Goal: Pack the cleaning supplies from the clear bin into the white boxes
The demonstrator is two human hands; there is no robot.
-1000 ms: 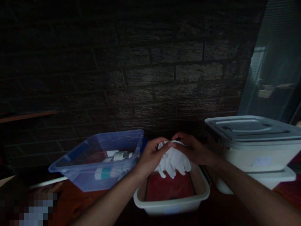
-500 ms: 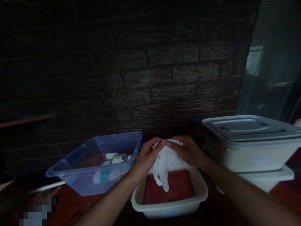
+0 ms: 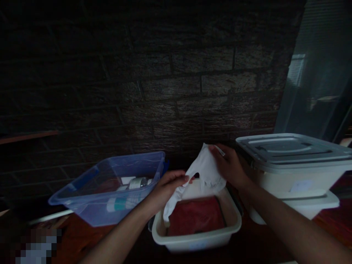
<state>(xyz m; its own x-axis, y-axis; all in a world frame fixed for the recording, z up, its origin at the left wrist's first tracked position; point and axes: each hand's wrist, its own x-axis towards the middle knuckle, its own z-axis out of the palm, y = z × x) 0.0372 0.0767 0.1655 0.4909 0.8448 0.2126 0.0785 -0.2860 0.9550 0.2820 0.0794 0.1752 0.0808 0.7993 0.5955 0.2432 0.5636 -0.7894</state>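
Note:
A white cloth glove [image 3: 205, 170] hangs stretched between my hands over a cream tub [image 3: 196, 238]. My right hand [image 3: 229, 165] is closed on its raised cuff end, fingers partly hidden behind the fabric. Lower and to the left, my left hand [image 3: 173, 183] pinches part of the glove, and a finger-like end droops below it to the tub's left side. Whether a second glove is layered with it I cannot tell. A dark red flat item [image 3: 196, 216] with dark edging lies inside the tub.
Left of the tub stands a clear blue bin [image 3: 96, 214] holding a bottle [image 3: 139, 182] and other items. To the right, lidded cream boxes [image 3: 297, 179] are stacked. Behind everything rises a dark brick wall [image 3: 173, 88], with a glassy panel [image 3: 316, 80] at the far right.
My right hand has risen with the cuff end, while my left has shifted down to a lower part of the glove. The bunched fabric is now drawn out at a slant.

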